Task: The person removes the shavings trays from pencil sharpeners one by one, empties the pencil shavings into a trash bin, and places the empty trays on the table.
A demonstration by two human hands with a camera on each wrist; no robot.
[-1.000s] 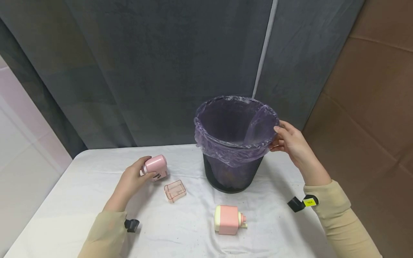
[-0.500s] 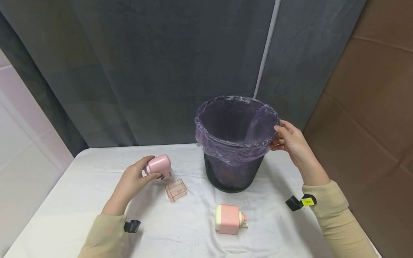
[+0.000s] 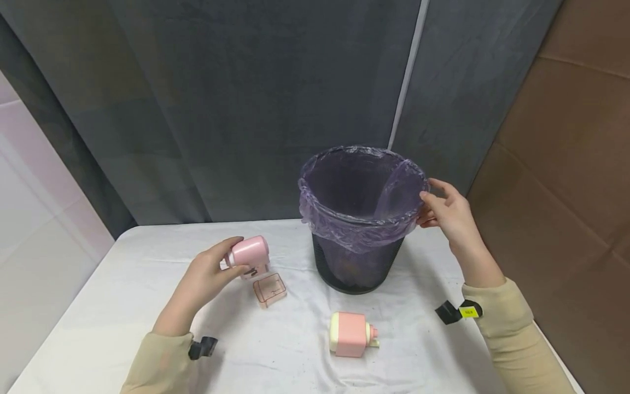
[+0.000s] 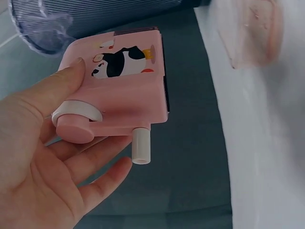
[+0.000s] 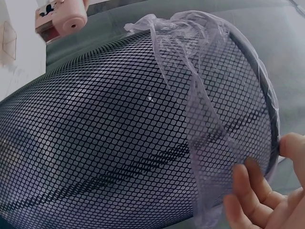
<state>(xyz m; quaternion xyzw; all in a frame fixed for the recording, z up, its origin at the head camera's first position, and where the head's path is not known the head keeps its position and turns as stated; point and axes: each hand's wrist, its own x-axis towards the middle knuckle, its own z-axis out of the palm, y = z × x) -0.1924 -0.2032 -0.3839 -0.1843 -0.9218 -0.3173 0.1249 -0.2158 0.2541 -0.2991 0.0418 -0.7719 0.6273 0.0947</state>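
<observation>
In the head view my left hand (image 3: 204,276) grips a pink hand-crank pencil sharpener (image 3: 251,251) between thumb and fingers, tilted above the table. The left wrist view shows the panda print on this sharpener (image 4: 121,78) and its white crank knob (image 4: 141,145). A clear pink shavings drawer (image 3: 269,290) lies on the table just beside it. With thumb and curled fingers, my right hand (image 3: 450,219) holds the rim of a black mesh trash bin (image 3: 351,268). A purple bag (image 3: 339,230) lines the bin and folds over its rim.
A second pencil sharpener (image 3: 350,335), coral and pale yellow, lies on its side in front of the bin. White cloth covers the table (image 3: 275,361). A grey curtain (image 3: 246,109) hangs behind, and a brown panel (image 3: 566,153) stands on the right.
My left hand has moved the pink sharpener a little to the right, closer above the drawer. My right hand stays at the bin's rim, its fingers slightly shifted.
</observation>
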